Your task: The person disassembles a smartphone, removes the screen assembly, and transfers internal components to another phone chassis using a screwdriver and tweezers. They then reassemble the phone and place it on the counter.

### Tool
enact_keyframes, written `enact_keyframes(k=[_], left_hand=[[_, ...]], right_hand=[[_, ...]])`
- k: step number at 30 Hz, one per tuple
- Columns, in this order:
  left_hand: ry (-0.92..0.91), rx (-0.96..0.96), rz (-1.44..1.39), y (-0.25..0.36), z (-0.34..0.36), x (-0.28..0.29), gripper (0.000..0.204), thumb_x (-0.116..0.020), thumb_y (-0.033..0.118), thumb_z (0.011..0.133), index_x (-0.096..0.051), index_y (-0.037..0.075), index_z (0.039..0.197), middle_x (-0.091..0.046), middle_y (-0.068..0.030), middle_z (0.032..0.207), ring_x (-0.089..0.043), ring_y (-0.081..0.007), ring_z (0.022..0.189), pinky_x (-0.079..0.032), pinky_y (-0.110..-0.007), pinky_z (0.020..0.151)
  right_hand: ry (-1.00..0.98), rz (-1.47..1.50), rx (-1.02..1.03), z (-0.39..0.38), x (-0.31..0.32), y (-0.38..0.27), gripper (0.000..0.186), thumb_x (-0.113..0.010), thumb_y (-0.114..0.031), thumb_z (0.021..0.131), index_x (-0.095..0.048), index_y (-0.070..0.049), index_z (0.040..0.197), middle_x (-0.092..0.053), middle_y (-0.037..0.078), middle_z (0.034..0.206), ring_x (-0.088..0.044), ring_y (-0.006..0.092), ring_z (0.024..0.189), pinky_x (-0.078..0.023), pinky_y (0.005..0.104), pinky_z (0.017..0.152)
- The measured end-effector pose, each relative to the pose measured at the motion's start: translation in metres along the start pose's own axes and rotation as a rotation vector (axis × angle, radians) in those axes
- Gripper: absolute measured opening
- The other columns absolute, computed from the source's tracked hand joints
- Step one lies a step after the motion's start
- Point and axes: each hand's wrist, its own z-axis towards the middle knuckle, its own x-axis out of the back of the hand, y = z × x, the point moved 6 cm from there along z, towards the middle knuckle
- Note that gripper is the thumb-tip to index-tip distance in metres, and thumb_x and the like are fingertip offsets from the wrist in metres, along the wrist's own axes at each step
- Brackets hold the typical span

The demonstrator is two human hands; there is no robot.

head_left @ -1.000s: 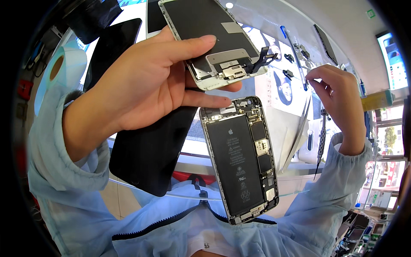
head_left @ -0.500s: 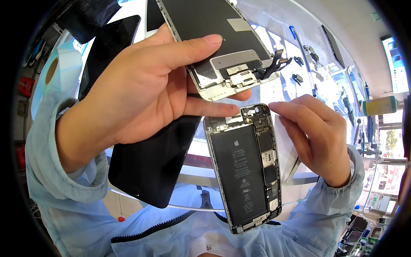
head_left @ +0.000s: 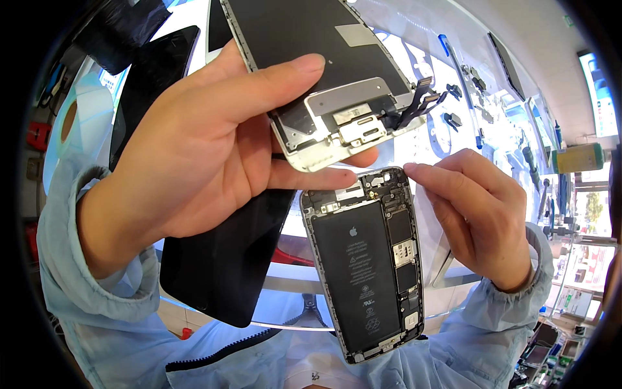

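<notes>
My left hand (head_left: 194, 149) grips a detached phone screen (head_left: 304, 39), thumb on its dark back and fingers underneath. Black flex cables (head_left: 418, 107) stick out from the screen's near right corner. Below it, an opened phone body (head_left: 356, 266) shows its black battery and circuit board; its near end overlaps my jacket. One outstretched left finger touches the body's top edge. My right hand (head_left: 486, 214) is closed, its index fingertip against the body's top right corner; the thumb is hidden. A glossy black phone panel (head_left: 220, 272) lies beneath my left hand.
At the far left lie another black panel (head_left: 155, 84), a roll of pale blue labels (head_left: 94, 123) and a black bag (head_left: 120, 32). Right of the screen are a blue pen-shaped tool (head_left: 461, 84) and several small dark parts (head_left: 453, 120). A yellow-green bottle (head_left: 576, 159) stands farther right.
My left hand has shifted slightly left and down with the screen. The opened phone body and my right hand have dropped a little in view. Both grips look the same.
</notes>
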Motion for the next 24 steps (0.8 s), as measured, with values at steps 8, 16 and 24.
enact_keyframes(k=[8,16,24], left_hand=[[-0.023,0.004,-0.029,-0.003,0.000,0.001,0.036,-0.024,0.022,0.101,-0.025,0.005,0.133,-0.055,-0.0202,0.116,-0.064,-0.0318,0.094,-0.052,-0.057,0.084],[-0.070,-0.011,-0.051,-0.003,0.005,0.000,0.036,-0.024,0.021,0.101,-0.026,0.004,0.132,-0.056,-0.0204,0.115,-0.064,-0.0311,0.094,-0.054,-0.054,0.083],[-0.069,-0.020,-0.020,-0.003,0.007,0.000,0.036,-0.026,0.022,0.101,-0.029,0.002,0.130,-0.057,-0.0207,0.113,-0.064,-0.0312,0.095,-0.054,-0.053,0.083]], right_hand=[[0.241,-0.182,-0.114,0.002,0.029,0.050,0.014,-0.066,0.004,0.075,-0.065,-0.001,0.088,-0.062,0.009,0.073,-0.057,0.0145,0.056,-0.042,0.0236,0.049],[0.218,-0.193,-0.113,0.003,0.027,0.062,0.012,-0.067,0.002,0.074,-0.065,-0.003,0.084,-0.065,0.009,0.079,-0.058,0.0166,0.060,-0.044,0.0239,0.051],[0.216,-0.235,-0.129,0.004,0.026,0.063,0.012,-0.067,0.003,0.074,-0.066,-0.003,0.084,-0.064,0.009,0.076,-0.060,0.0180,0.060,-0.047,0.0252,0.051]])
